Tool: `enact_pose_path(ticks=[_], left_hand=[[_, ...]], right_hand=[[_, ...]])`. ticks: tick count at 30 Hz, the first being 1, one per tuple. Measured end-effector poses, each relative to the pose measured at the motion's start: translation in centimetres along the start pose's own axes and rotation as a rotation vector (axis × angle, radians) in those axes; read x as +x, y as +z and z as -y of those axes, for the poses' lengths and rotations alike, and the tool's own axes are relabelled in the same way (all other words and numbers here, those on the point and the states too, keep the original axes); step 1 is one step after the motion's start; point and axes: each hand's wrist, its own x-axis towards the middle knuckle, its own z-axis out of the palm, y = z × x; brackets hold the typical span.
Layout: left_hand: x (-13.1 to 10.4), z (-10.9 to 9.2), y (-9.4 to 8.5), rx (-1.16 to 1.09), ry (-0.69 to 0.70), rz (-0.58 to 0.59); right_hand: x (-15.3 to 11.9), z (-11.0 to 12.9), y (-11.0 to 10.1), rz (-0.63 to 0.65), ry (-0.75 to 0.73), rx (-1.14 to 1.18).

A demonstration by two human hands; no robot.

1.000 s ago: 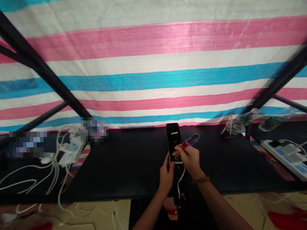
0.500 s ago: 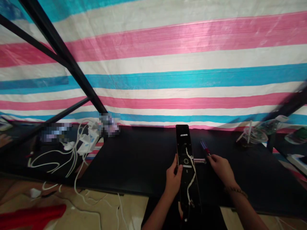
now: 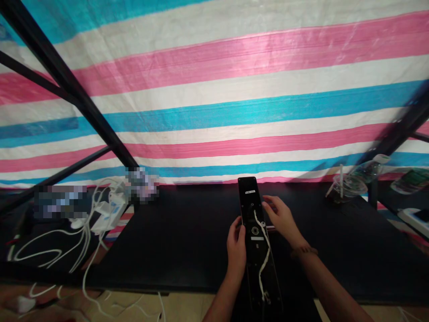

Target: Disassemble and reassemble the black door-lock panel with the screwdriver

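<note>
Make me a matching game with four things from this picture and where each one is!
Things:
1. long black panel
2. white cable
3. plastic cup with a straw
4. tangle of white cords

Places:
A. far left, on the black table
B. lying along the panel's face
C. far right, near the striped tarp
D. between the left hand and the right hand

Pairs: 1-D, 2-B, 3-C, 4-A

Makeshift workshop, striped tarp wall [image 3: 214,89], black workbench [image 3: 184,232], tangled charger cables [image 3: 83,223]
</note>
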Motion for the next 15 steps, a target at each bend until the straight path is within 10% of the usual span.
enact_pose_path(ticks=[8,15], left_hand=[[10.8,-2.4,3.0,-0.151,0.061,0.132],[12.5,0.6,2.4,-0.253,0.134,0.26]], right_hand=[[4.1,1.8,6.0,0.016,0.28,0.761],[3.6,0.5,6.5,0.029,0.263,0.854]])
